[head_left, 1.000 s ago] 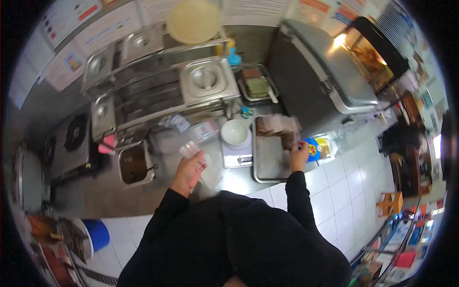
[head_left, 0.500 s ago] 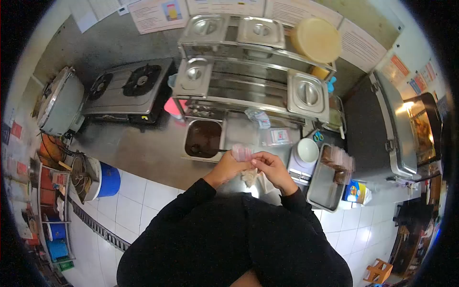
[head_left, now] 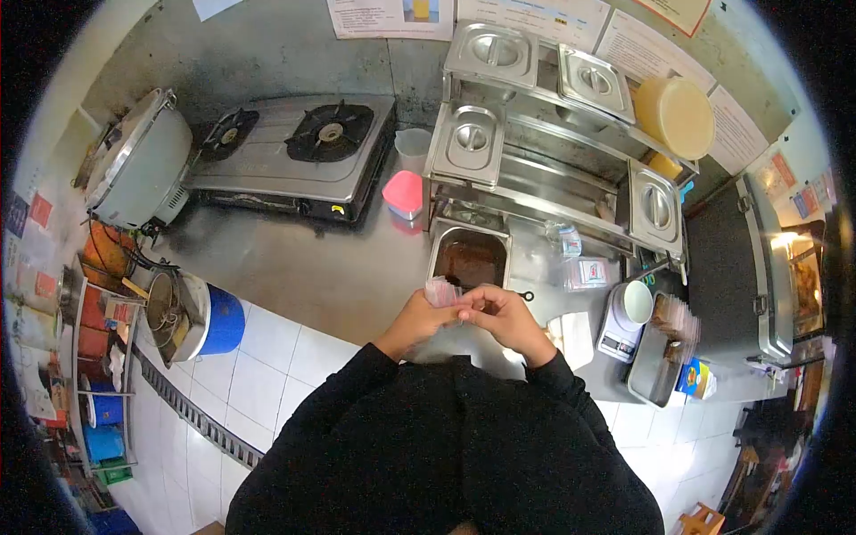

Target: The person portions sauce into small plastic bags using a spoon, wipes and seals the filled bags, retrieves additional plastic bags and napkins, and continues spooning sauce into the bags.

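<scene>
My left hand (head_left: pixel 415 323) is closed around a thin stack of small clear plastic bags (head_left: pixel 440 291) with pinkish-red edges, which stick up above the fingers. My right hand (head_left: pixel 508 317) meets it, thumb and forefinger pinched at the bags' near edge; the exact grip is partly hidden. Just beyond both hands, a steel pan (head_left: pixel 509 253) of dark brown sauce is set on the counter, and a dark handle end (head_left: pixel 526 296) shows beside my right hand. Right of that hand lies a white foam-like tray or cloth (head_left: pixel 575 339).
A digital scale (head_left: pixel 617 344) carries a white bowl (head_left: pixel 634 304). Beside it, a metal tray (head_left: pixel 654 379) holds filled bags. More plastic packets (head_left: pixel 588 273) lie below the steel rack (head_left: pixel 535 183). A pink container (head_left: pixel 403 193) and gas stove (head_left: pixel 276 160) stand left.
The view has turned left, so the stove, rack and pan appear farther right. Both hands stay together at the plastic bags, now in front of the sauce pan.
</scene>
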`<state>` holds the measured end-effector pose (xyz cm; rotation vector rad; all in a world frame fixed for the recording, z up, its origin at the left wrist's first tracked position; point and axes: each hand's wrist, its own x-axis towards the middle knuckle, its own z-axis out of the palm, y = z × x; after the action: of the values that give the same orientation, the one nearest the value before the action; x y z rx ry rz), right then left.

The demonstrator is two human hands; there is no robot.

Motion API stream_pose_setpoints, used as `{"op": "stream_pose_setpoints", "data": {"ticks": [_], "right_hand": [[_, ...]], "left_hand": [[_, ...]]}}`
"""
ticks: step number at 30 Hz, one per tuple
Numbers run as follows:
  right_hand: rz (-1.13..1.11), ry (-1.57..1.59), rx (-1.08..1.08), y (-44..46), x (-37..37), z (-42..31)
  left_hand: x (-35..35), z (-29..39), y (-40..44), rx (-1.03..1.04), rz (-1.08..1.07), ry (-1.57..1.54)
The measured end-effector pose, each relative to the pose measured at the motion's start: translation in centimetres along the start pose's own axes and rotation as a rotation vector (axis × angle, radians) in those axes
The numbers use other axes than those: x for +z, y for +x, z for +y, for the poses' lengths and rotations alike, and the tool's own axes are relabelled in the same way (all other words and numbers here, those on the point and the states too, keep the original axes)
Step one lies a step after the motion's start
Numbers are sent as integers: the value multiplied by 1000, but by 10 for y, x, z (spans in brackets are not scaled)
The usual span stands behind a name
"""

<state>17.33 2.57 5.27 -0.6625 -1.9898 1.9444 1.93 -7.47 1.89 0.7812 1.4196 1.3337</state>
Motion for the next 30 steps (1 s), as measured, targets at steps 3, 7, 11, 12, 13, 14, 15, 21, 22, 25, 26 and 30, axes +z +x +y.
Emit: {"op": "stream_pose_setpoints", "data": {"ticks": [3,7,11,12,13,14,15,21,22,25,26,30], "right_hand": [[-37,-63,-1,-1,2,-2],[-79,-204,-38,-3,12,-5],[23,-108,-96,0,20,13],[24,-121,-91,0,16,9],[50,-155,-67,-2,12,4],[77,-185,-42,-2,7,1],[131,-177,5,-2,-1,4],[487,-248,69,-2,-50,16],[490,-247,73,0,-48,16],[297,-242,39,12,-21,10],[257,-338,-3,16,-14,8],[215,-424,-94,28,1,1]], "left_hand": [[-10,-4,2,-137,-188,-179],[-19,-2,3,-134,-280,-183],[-26,-8,7,-185,-441,-397],[-26,-7,10,-179,-447,-408],[-27,-7,12,-242,-448,-500],[-28,-6,14,-311,-447,-588],[-30,-8,17,-318,-451,-589],[-47,11,36,-76,-315,-502],[-46,19,37,-80,-318,-503],[-39,27,39,-114,-187,6],[-29,25,39,-27,-218,33],[-16,8,47,71,-215,86]]}}
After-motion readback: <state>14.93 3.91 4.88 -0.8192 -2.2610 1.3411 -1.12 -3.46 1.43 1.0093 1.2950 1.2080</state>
